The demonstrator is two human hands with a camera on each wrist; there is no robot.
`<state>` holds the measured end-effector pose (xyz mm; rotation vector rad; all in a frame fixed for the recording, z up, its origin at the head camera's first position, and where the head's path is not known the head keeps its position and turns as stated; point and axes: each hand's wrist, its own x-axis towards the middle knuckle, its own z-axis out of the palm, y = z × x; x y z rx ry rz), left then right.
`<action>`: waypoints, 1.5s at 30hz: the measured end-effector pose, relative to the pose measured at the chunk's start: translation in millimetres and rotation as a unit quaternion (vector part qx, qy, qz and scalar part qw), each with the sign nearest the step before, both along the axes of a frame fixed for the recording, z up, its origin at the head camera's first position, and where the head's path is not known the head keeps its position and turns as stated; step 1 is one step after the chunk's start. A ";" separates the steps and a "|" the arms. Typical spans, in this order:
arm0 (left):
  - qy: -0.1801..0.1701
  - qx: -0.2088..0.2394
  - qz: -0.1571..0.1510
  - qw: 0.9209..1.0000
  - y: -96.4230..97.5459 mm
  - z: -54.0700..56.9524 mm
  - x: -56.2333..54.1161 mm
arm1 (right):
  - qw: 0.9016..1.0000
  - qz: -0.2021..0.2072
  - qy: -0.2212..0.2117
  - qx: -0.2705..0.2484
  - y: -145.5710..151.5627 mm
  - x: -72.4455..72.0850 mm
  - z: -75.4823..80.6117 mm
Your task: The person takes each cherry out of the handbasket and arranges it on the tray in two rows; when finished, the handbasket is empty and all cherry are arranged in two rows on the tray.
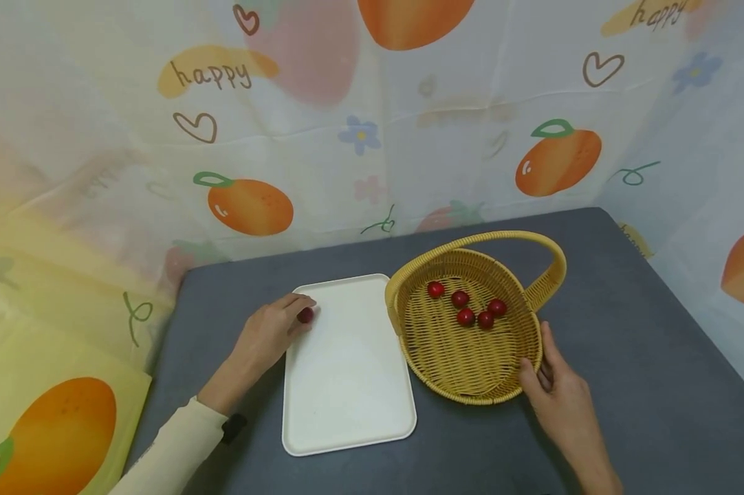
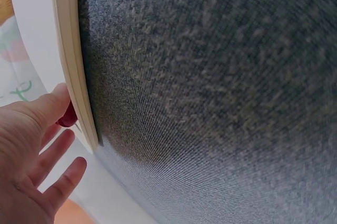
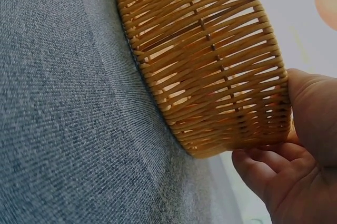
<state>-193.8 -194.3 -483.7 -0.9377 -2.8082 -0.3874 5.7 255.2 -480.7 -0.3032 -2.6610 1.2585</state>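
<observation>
At the upper left corner of a white tray (image 1: pixel 350 371), my left hand (image 1: pixel 275 331) holds a dark red cherry (image 1: pixel 305 315) between thumb and fingers. In the left wrist view the cherry (image 2: pixel 68 115) shows partly behind the thumb, by the tray's rim (image 2: pixel 71 50), while the other fingers are spread. To the tray's right stands a round yellow wicker basket (image 1: pixel 458 364) with a tall arched handle. Several red cherries (image 1: pixel 465 317) lie in its back half. My right hand (image 1: pixel 560 395) grips the basket's right side, thumb at the rim and fingers against the outer wall (image 3: pixel 210 66).
Tray and basket stand close side by side on a dark grey cloth-covered table (image 1: pixel 644 357). A fruit-patterned curtain (image 1: pixel 409 158) hangs behind the table and at its sides. The basket's handle (image 1: pixel 496 237) arches over its back.
</observation>
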 end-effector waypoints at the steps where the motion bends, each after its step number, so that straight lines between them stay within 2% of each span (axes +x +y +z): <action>1: 0.001 0.001 0.000 1.000 -0.1 0.1 0.2 | 1.000 0.000 -0.001 -0.001 0.1 -0.1 -0.2; 15: 0.007 0.013 -0.009 1.000 -2.0 -1.4 2.4 | 1.000 -0.001 0.005 -0.005 -0.1 -0.6 -1.6; 24: 0.036 0.022 -0.021 0.999 -1.2 10.2 8.1 | 1.000 -0.001 -0.003 -0.007 -0.8 -0.3 0.8; 28: 0.066 0.042 -0.043 0.996 8.7 24.1 16.1 | 1.000 0.000 -0.009 -0.017 -1.1 -0.1 1.7; 31: 0.099 0.061 -0.076 0.990 21.4 39.6 27.4 | 1.000 0.003 -0.015 -0.023 -1.0 0.1 1.3; 33: 0.128 0.068 -0.101 0.984 31.9 51.3 37.1 | 1.000 0.004 -0.016 -0.025 -0.8 0.2 1.0; 38: 0.197 0.079 -0.171 0.962 65.2 81.1 63.0 | 1.000 0.005 -0.009 -0.020 -0.7 0.4 0.5; 42: 0.214 0.066 -0.206 0.953 97.1 102.3 81.4 | 1.000 0.007 -0.010 -0.018 -0.8 0.5 0.6; 45: 0.223 0.050 -0.216 0.949 121.9 113.3 91.1 | 1.000 0.009 -0.010 -0.017 -1.1 0.1 0.6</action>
